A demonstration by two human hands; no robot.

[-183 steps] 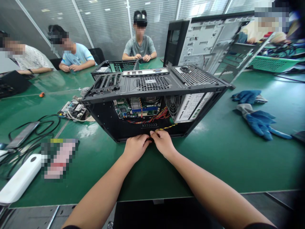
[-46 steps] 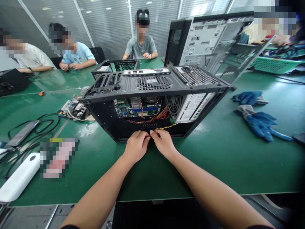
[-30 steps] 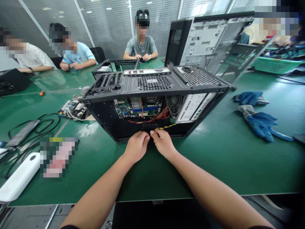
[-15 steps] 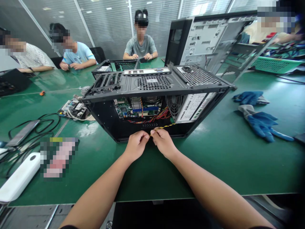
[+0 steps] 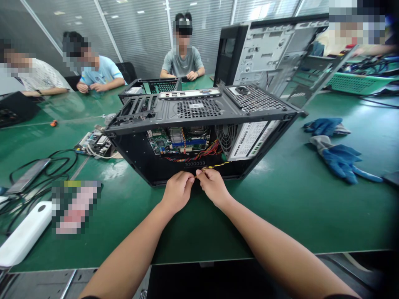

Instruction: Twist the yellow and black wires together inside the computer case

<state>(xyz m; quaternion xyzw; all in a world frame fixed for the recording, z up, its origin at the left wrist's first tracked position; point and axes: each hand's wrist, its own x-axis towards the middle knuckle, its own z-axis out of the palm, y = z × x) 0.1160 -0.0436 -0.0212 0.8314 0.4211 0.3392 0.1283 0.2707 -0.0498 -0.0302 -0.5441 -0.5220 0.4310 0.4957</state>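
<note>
Pinching a thin, twisted yellow-and-black cable (image 5: 220, 165), the left hand (image 5: 177, 191) and right hand (image 5: 215, 187) sit close together at the near side of an open black metal computer case (image 5: 199, 118) on the green tabletop (image 5: 305, 216); blue-and-grey fabric gloves (image 5: 339, 160) lie at right.

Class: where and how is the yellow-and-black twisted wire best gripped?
Probably by pinching the twisted wire just beyond the right hand, from the near, open side of the computer case: it is thin, and that stretch runs exposed toward the power supply, while the left hand hides what it holds.
</note>
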